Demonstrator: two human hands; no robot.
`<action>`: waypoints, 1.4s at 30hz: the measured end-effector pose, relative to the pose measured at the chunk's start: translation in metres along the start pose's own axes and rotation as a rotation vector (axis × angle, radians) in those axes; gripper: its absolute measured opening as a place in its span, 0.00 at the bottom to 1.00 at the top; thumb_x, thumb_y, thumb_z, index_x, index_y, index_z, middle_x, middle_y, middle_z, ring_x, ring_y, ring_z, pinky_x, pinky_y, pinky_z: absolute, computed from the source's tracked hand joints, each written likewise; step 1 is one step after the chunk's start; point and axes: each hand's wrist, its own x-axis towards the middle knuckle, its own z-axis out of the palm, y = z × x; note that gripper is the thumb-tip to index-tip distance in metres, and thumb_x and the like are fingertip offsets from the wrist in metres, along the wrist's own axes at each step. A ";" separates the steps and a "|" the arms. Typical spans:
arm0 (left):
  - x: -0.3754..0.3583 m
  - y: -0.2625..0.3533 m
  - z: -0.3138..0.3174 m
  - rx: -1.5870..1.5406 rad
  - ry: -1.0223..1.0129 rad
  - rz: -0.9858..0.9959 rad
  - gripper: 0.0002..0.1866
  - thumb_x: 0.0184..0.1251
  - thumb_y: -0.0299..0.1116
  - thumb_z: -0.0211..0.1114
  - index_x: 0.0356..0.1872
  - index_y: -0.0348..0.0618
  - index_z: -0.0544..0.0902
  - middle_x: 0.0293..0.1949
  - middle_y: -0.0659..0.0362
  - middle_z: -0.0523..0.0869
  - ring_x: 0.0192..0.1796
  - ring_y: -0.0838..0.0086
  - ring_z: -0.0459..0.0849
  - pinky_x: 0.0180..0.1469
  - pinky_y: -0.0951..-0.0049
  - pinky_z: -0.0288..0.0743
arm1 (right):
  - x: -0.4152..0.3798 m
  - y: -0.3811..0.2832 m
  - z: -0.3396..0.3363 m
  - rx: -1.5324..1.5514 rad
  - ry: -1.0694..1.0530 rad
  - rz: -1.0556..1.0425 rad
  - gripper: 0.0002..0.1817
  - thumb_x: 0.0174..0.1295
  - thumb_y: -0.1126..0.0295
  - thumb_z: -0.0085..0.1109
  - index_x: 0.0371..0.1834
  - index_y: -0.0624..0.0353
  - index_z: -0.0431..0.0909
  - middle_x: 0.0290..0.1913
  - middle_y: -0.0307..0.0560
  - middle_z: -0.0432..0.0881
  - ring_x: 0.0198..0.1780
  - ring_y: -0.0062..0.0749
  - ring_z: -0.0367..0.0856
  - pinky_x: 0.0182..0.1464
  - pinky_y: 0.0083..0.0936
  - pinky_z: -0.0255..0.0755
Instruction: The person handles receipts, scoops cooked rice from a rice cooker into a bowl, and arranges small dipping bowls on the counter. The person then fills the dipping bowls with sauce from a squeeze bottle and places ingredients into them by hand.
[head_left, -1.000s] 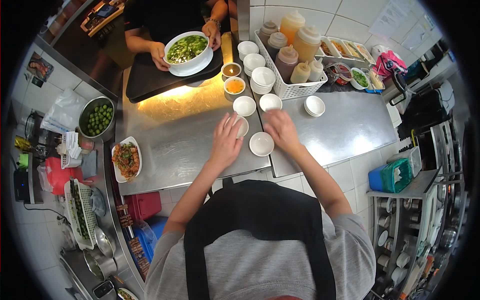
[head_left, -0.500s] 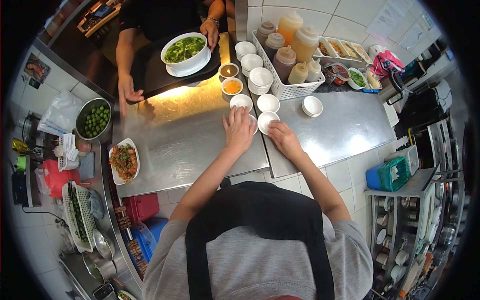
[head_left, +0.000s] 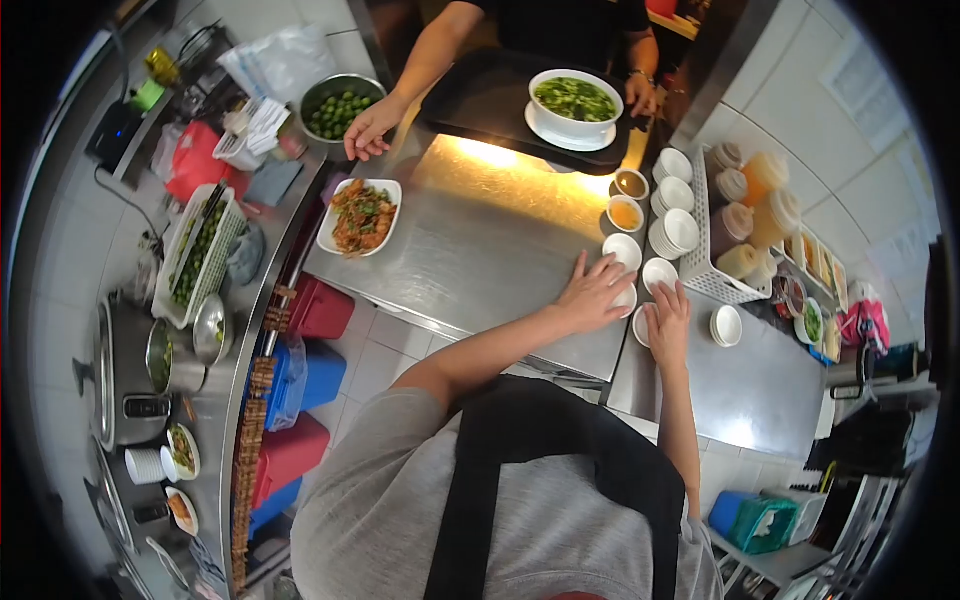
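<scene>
White dish of garnished food, co-worker's hand just beyond, worker's left hand spread over two small white bowls on a steel counter, right hand at two more bowls, its grip impossible to tell

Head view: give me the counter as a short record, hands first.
Left hand: fingers spread over small white bowls
Right hand: at two neighbouring bowls, contact unclear
Co-worker's right hand: near herb-topped fried food
Black tray: bears white bowl of green soup
Filled small bowls: one brown, one orange
White basket: squeeze bottles
</scene>
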 end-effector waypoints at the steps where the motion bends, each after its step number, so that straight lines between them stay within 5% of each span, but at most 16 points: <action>1: -0.001 0.000 -0.002 -0.010 -0.007 0.010 0.32 0.61 0.51 0.56 0.64 0.48 0.64 0.62 0.53 0.65 0.69 0.59 0.54 0.65 0.35 0.43 | 0.004 -0.008 -0.002 0.030 0.004 0.005 0.17 0.59 0.70 0.54 0.52 0.58 0.75 0.57 0.51 0.73 0.66 0.53 0.59 0.65 0.47 0.53; 8: -0.002 -0.008 -0.007 -0.048 -0.021 0.092 0.32 0.62 0.51 0.56 0.63 0.45 0.65 0.61 0.52 0.66 0.70 0.58 0.53 0.65 0.34 0.43 | 0.017 0.000 0.013 0.044 0.118 -0.010 0.10 0.57 0.71 0.57 0.42 0.58 0.81 0.51 0.50 0.78 0.61 0.53 0.66 0.61 0.42 0.61; 16: 0.010 -0.021 -0.008 -0.192 -0.066 0.223 0.33 0.62 0.43 0.57 0.65 0.41 0.61 0.62 0.49 0.64 0.70 0.52 0.52 0.69 0.57 0.52 | 0.013 -0.004 0.012 -0.013 0.268 0.155 0.07 0.54 0.71 0.60 0.34 0.62 0.80 0.46 0.48 0.79 0.54 0.50 0.72 0.54 0.38 0.68; 24: 0.013 -0.034 -0.005 -0.298 -0.071 0.346 0.31 0.56 0.42 0.63 0.61 0.42 0.68 0.60 0.50 0.68 0.68 0.53 0.57 0.68 0.55 0.51 | 0.015 0.000 0.021 -0.171 0.362 0.178 0.04 0.50 0.76 0.57 0.29 0.63 0.78 0.40 0.52 0.79 0.46 0.48 0.74 0.48 0.38 0.69; 27: 0.011 -0.036 -0.013 -0.303 -0.003 0.312 0.31 0.51 0.44 0.66 0.57 0.46 0.72 0.61 0.53 0.68 0.67 0.57 0.60 0.68 0.54 0.50 | 0.010 0.013 0.026 -0.282 0.336 0.119 0.09 0.54 0.74 0.53 0.37 0.62 0.78 0.43 0.53 0.78 0.52 0.49 0.72 0.54 0.41 0.66; 28: 0.007 -0.038 -0.013 -0.270 0.085 0.344 0.31 0.50 0.47 0.66 0.56 0.46 0.73 0.61 0.52 0.68 0.67 0.57 0.59 0.67 0.53 0.50 | 0.007 0.010 0.023 -0.221 0.394 0.067 0.11 0.57 0.73 0.52 0.42 0.63 0.77 0.45 0.53 0.78 0.56 0.46 0.71 0.56 0.38 0.66; 29: -0.001 -0.039 -0.009 -0.241 0.193 0.370 0.31 0.50 0.48 0.66 0.56 0.46 0.73 0.61 0.51 0.67 0.68 0.56 0.58 0.67 0.53 0.51 | 0.003 0.022 0.041 0.540 0.564 0.389 0.11 0.59 0.73 0.54 0.45 0.64 0.75 0.48 0.54 0.77 0.55 0.45 0.72 0.56 0.36 0.67; 30: -0.009 -0.039 -0.016 -0.214 0.227 0.345 0.33 0.49 0.49 0.66 0.56 0.45 0.72 0.62 0.50 0.65 0.68 0.55 0.57 0.66 0.52 0.54 | -0.003 0.043 0.044 0.417 0.565 0.255 0.12 0.59 0.75 0.55 0.46 0.65 0.75 0.50 0.55 0.76 0.53 0.44 0.73 0.57 0.35 0.67; 31: -0.022 -0.036 -0.035 -0.179 0.182 0.280 0.31 0.51 0.47 0.66 0.56 0.44 0.71 0.63 0.50 0.64 0.67 0.54 0.58 0.64 0.52 0.57 | 0.004 -0.014 0.005 -0.062 0.420 0.047 0.14 0.64 0.72 0.51 0.51 0.64 0.74 0.51 0.55 0.74 0.56 0.46 0.71 0.58 0.38 0.65; 37: -0.116 -0.050 -0.061 -0.462 0.384 -0.006 0.24 0.59 0.39 0.61 0.56 0.44 0.71 0.58 0.51 0.69 0.61 0.57 0.67 0.59 0.59 0.66 | 0.014 -0.079 -0.007 0.226 0.222 -0.184 0.15 0.65 0.71 0.49 0.52 0.67 0.73 0.51 0.57 0.74 0.52 0.46 0.72 0.53 0.37 0.67; 39: -0.172 -0.059 -0.078 -0.288 0.526 -0.226 0.21 0.60 0.36 0.60 0.54 0.42 0.72 0.53 0.53 0.74 0.57 0.60 0.72 0.56 0.62 0.68 | 0.023 -0.093 0.010 0.381 0.170 -0.249 0.15 0.66 0.71 0.48 0.52 0.67 0.73 0.50 0.56 0.74 0.52 0.45 0.73 0.53 0.36 0.67; 42: -0.276 -0.094 -0.091 -0.458 0.994 -0.665 0.15 0.59 0.28 0.60 0.48 0.42 0.77 0.41 0.55 0.80 0.45 0.66 0.79 0.50 0.67 0.72 | 0.028 -0.124 0.016 0.520 0.055 -0.349 0.15 0.66 0.71 0.47 0.51 0.67 0.72 0.50 0.56 0.74 0.49 0.42 0.73 0.51 0.33 0.68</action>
